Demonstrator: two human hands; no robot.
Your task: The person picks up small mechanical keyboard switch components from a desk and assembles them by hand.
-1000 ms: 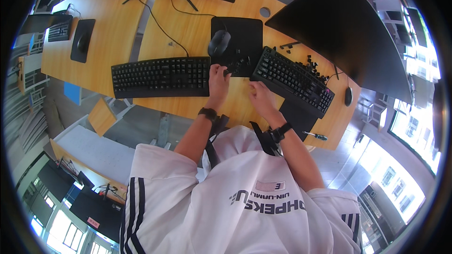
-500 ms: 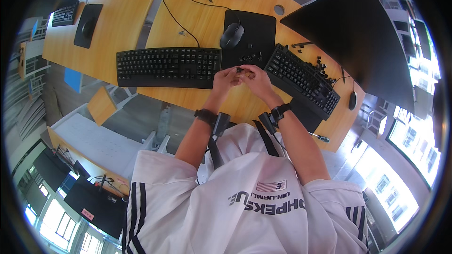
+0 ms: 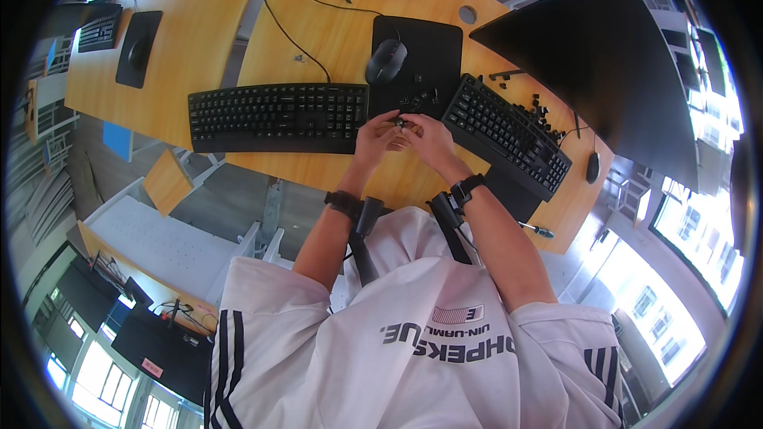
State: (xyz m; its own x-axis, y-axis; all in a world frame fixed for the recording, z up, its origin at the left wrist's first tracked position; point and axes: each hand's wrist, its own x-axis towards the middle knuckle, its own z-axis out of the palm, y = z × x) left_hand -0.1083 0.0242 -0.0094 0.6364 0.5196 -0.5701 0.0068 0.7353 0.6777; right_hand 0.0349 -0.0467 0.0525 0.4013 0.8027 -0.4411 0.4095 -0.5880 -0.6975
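My left hand [image 3: 373, 140] and my right hand [image 3: 431, 140] meet at their fingertips, just below the black mouse pad [image 3: 445, 40]. Pinched between the fingers of both is a small dark piece [image 3: 400, 122], much like the loose keycaps in size; its exact shape is too small to make out. Several black keycaps [image 3: 420, 100] lie scattered on the pad just beyond my fingers. A black keyboard [image 3: 278, 115] lies to the left of my left hand. Another black keyboard [image 3: 509, 131] sits slanted to the right of my right hand.
A dark mouse [image 3: 386, 61] rests on the pad. More loose keycaps [image 3: 541, 110] are heaped behind the right keyboard, in front of a large monitor [image 3: 596, 71]. A screwdriver [image 3: 543, 232] lies at the desk's right front edge. A small mouse [image 3: 594, 167] is farther right.
Both hands stay together in nearly the same place. The fingers have shifted a little around the small dark piece, which shows more now. The whole view has moved slightly.
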